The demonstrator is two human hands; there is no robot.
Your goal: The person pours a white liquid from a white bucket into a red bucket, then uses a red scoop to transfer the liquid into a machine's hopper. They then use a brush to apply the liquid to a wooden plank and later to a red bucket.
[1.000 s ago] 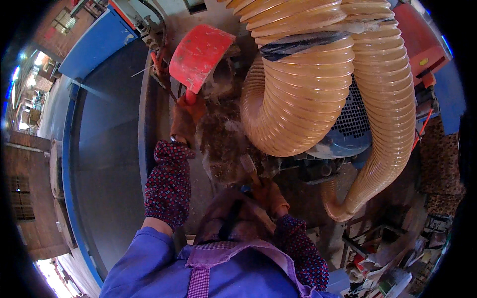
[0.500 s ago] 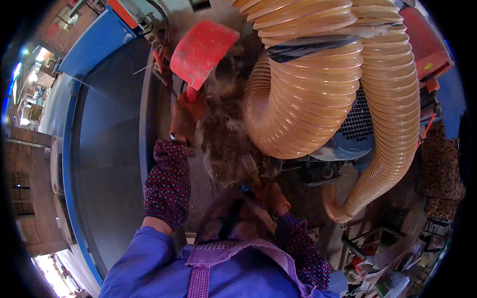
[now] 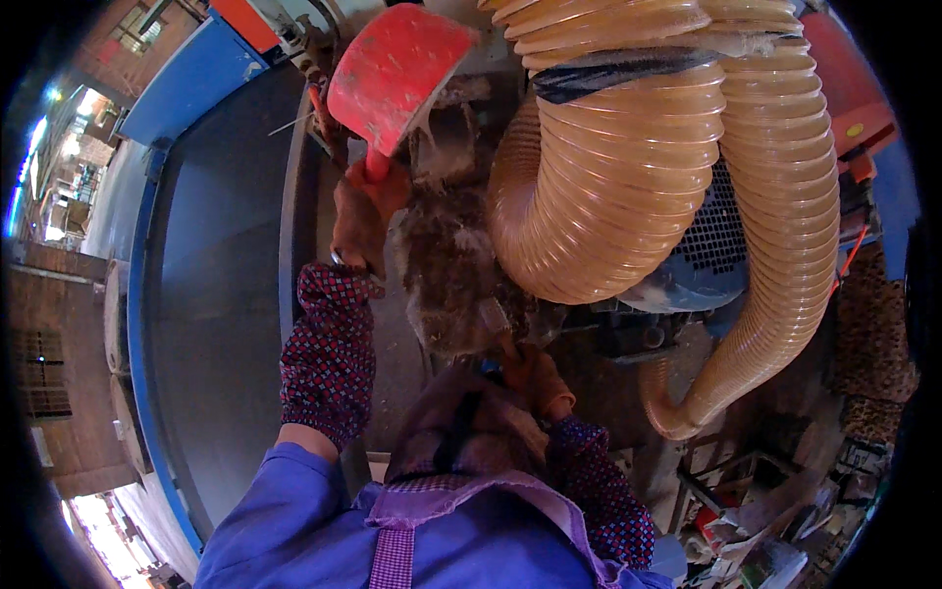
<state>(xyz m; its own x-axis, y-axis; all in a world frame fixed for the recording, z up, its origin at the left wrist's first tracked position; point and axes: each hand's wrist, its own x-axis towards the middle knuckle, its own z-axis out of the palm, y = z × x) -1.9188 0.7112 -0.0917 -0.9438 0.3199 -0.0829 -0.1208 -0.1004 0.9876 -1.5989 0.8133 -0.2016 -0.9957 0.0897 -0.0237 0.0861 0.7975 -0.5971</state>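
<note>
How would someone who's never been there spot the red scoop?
Find the fat, ridged tan hose at the top. Left of it, the person's left hand holds a red handle that spreads into a wide, scuffed blade: that's the red scoop. Unlike the red machine part at far right, it's in a hand.

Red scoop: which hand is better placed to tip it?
Left, likely: the left hand grips the scoop by its handle; the right hand, lower in view and apart from it, holds a small tool.
</note>
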